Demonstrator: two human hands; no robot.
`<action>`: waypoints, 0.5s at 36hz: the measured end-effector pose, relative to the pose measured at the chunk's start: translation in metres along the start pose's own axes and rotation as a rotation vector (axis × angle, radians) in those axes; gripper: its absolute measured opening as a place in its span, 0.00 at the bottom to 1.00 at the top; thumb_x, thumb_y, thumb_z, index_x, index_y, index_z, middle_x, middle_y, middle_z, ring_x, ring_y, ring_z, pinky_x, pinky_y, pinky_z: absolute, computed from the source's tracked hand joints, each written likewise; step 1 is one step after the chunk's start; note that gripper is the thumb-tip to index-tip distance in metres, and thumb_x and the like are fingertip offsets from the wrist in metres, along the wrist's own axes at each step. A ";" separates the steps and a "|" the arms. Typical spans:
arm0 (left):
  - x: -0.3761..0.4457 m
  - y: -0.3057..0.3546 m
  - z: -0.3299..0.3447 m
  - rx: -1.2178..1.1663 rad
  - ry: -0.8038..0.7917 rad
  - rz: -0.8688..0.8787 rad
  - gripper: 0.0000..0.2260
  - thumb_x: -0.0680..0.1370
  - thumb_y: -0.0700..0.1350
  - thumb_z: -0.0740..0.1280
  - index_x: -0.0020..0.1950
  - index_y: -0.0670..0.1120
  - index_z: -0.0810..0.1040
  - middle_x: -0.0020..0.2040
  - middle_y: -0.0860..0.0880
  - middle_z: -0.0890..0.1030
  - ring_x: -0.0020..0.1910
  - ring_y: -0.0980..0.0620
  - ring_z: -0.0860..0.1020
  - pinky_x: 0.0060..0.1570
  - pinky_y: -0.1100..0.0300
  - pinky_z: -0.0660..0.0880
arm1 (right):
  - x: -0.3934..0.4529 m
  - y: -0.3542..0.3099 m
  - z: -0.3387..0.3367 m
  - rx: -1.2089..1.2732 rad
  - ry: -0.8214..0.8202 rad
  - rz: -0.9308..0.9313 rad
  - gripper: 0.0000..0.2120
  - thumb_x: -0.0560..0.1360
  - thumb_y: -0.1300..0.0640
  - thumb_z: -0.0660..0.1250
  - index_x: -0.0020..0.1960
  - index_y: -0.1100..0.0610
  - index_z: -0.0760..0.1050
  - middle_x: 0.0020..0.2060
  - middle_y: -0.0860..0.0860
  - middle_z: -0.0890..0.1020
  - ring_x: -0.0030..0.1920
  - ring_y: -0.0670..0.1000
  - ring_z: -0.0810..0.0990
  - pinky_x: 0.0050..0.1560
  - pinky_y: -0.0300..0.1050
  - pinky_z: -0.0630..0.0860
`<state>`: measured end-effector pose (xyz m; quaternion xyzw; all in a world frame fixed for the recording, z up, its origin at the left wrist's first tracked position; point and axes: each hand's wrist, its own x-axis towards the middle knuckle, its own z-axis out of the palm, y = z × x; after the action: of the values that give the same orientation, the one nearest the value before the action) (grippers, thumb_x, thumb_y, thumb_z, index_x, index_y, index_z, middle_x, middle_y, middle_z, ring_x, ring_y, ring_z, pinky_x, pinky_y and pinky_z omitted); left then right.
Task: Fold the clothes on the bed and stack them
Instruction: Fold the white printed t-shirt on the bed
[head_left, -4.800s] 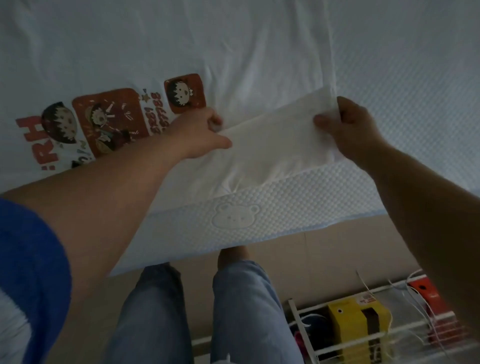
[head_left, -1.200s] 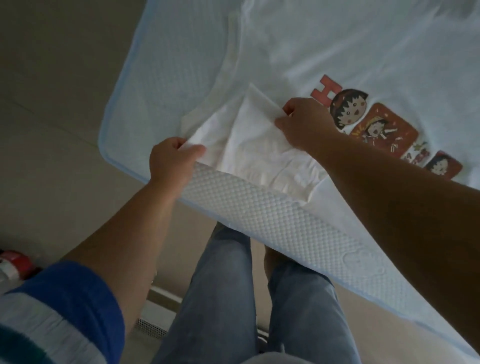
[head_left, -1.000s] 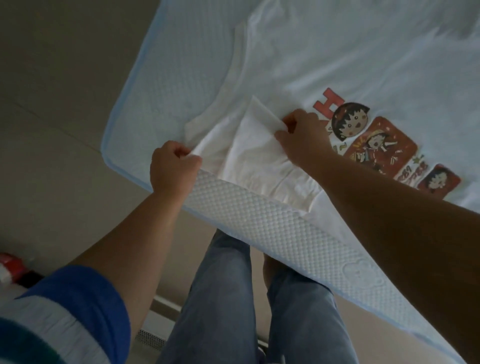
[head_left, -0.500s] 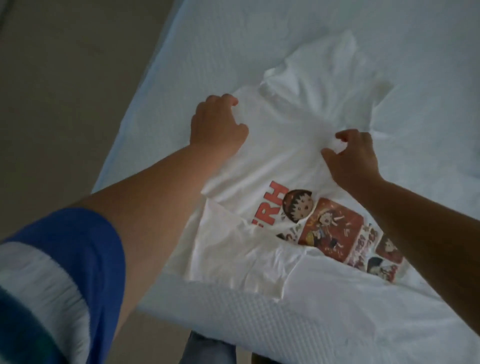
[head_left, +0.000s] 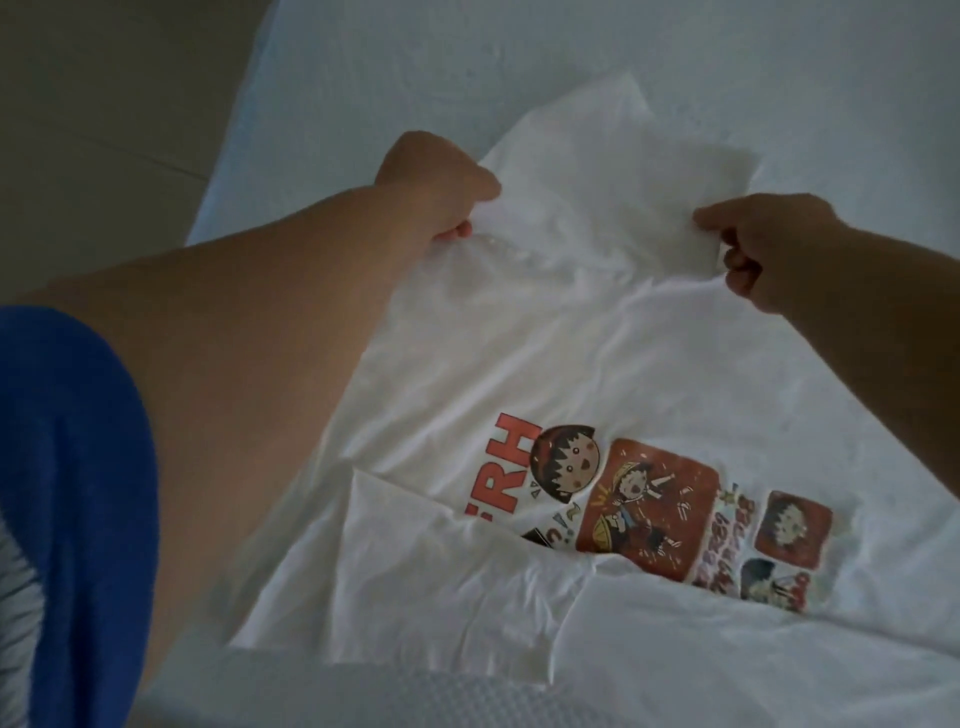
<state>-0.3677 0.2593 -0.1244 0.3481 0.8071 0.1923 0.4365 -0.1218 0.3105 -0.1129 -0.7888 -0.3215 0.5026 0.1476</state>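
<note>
Pinching the far edge of the white cartoon-print T-shirt (head_left: 519, 374), left hand (head_left: 434, 182) and right hand (head_left: 774, 249), fingers curled tight on cloth. Shirt lies flat on the bed (head_left: 597, 62), sleeves tucked near the print. Advice: pull evenly toward the print, keep corners level, avoid wrinkles.

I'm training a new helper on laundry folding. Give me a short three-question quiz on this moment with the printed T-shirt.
1. True or false: both hands grip the white T-shirt.
2. Which part of the shirt is lifted? A) the far edge B) the near folded sleeve C) the printed middle
3. Fill in: the cartoon print faces ____.

Key:
1. True: the left hand and right hand each pinch the fabric.
2. A: the far edge is raised off the bed; the near sleeve fold lies flat.
3. Up.
</note>
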 end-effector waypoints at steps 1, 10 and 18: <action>-0.006 0.001 -0.003 -0.018 -0.004 0.019 0.10 0.72 0.47 0.71 0.37 0.46 0.73 0.30 0.47 0.76 0.19 0.58 0.74 0.31 0.60 0.75 | -0.008 0.001 0.000 -0.013 0.004 -0.053 0.12 0.70 0.61 0.71 0.32 0.55 0.71 0.28 0.48 0.71 0.22 0.44 0.66 0.20 0.33 0.60; -0.109 -0.040 -0.034 0.013 0.076 0.208 0.09 0.69 0.51 0.72 0.34 0.47 0.78 0.24 0.56 0.75 0.25 0.63 0.71 0.24 0.73 0.64 | -0.143 0.077 -0.007 -0.141 -0.016 -0.453 0.05 0.66 0.50 0.64 0.40 0.42 0.76 0.35 0.39 0.81 0.34 0.38 0.77 0.37 0.41 0.74; -0.163 -0.132 -0.001 0.351 -0.051 0.100 0.09 0.71 0.47 0.71 0.40 0.42 0.77 0.40 0.47 0.76 0.42 0.46 0.76 0.38 0.60 0.64 | -0.177 0.194 0.008 -0.450 -0.203 -0.348 0.08 0.71 0.54 0.70 0.48 0.52 0.74 0.34 0.40 0.78 0.33 0.35 0.76 0.27 0.26 0.67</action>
<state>-0.3594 0.0505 -0.1117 0.4631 0.7987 0.0612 0.3793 -0.1103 0.0486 -0.1011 -0.6806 -0.5681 0.4621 0.0202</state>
